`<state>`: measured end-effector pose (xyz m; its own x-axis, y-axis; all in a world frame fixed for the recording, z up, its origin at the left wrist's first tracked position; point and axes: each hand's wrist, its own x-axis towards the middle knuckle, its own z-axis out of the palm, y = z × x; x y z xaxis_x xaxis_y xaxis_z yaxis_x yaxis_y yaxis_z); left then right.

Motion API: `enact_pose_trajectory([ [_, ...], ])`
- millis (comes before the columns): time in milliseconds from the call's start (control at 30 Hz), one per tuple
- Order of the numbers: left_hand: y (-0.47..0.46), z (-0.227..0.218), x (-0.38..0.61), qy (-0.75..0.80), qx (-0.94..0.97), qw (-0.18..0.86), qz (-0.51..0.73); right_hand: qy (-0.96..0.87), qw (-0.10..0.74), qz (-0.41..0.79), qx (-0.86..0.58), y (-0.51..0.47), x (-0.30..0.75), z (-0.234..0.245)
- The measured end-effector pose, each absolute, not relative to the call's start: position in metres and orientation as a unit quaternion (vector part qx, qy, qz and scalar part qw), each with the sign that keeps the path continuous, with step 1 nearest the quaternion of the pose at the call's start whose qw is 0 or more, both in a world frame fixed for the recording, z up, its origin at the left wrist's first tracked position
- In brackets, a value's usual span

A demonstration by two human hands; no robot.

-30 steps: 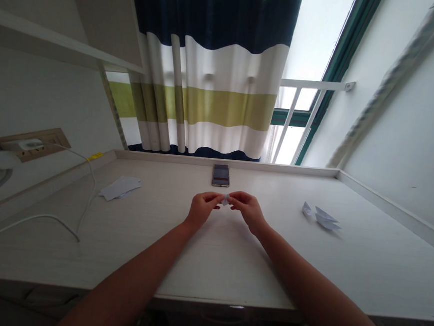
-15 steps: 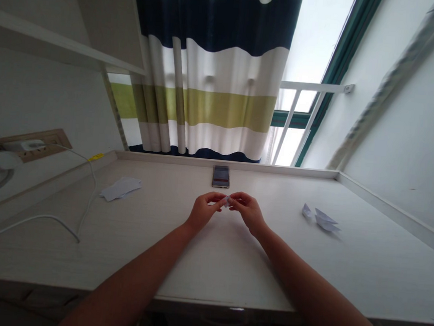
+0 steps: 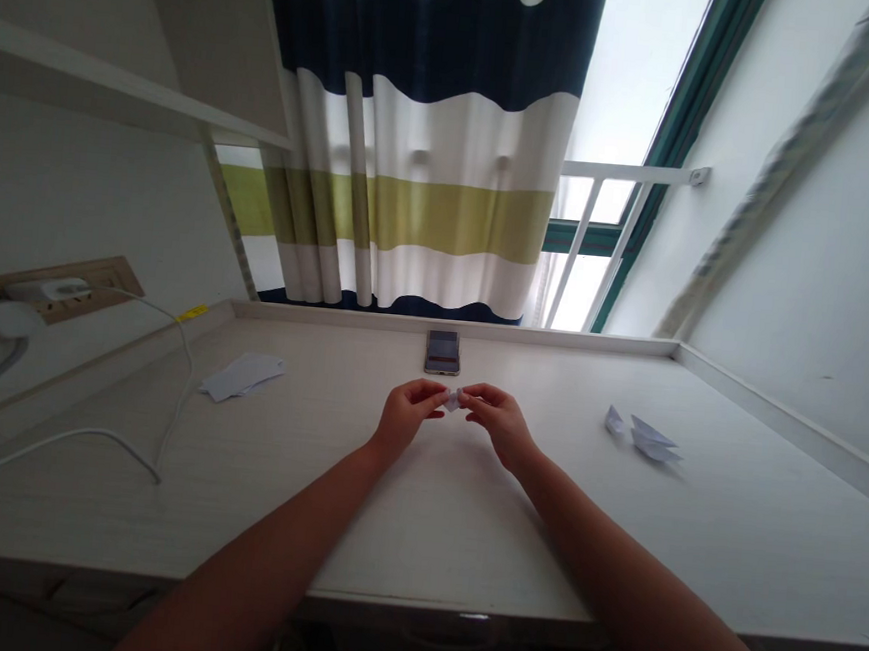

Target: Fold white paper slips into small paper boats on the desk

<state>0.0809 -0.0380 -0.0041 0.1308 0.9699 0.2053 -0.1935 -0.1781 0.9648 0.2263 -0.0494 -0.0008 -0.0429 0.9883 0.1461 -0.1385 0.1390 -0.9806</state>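
My left hand (image 3: pixel 404 415) and my right hand (image 3: pixel 498 421) meet over the middle of the pale desk (image 3: pixel 419 525). Both pinch a small folded piece of white paper (image 3: pixel 453 400) between thumb and fingertips, just above the desk top. Most of the paper is hidden by my fingers. A dark phone (image 3: pixel 442 351) lies flat a short way beyond my hands.
Folded white paper shapes (image 3: pixel 643 437) lie on the right of the desk. A few flat paper sheets (image 3: pixel 241 376) lie at the left. A white cable (image 3: pixel 116 441) runs from a wall socket strip (image 3: pixel 38 296) across the left side. A striped curtain (image 3: pixel 424 164) hangs behind.
My fingers have shifted slightly on the small paper; the hands stay in the same place above the desk.
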Motion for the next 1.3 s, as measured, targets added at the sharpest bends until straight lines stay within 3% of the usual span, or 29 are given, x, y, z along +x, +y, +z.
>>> enact_pose_trajectory([
  [633, -0.0359, -0.0039, 0.0793, 0.323, 0.502, 0.565, 0.569, -0.471, 0.600, 0.537, -0.360, -0.0467, 0.2237, -0.0036],
  [1300, -0.0413, 0.0009, 0.0802, 0.335, 0.508, 0.561, 0.561, -0.728, 0.514, 0.209, -0.403, -0.0515, 0.2284, -0.0040],
])
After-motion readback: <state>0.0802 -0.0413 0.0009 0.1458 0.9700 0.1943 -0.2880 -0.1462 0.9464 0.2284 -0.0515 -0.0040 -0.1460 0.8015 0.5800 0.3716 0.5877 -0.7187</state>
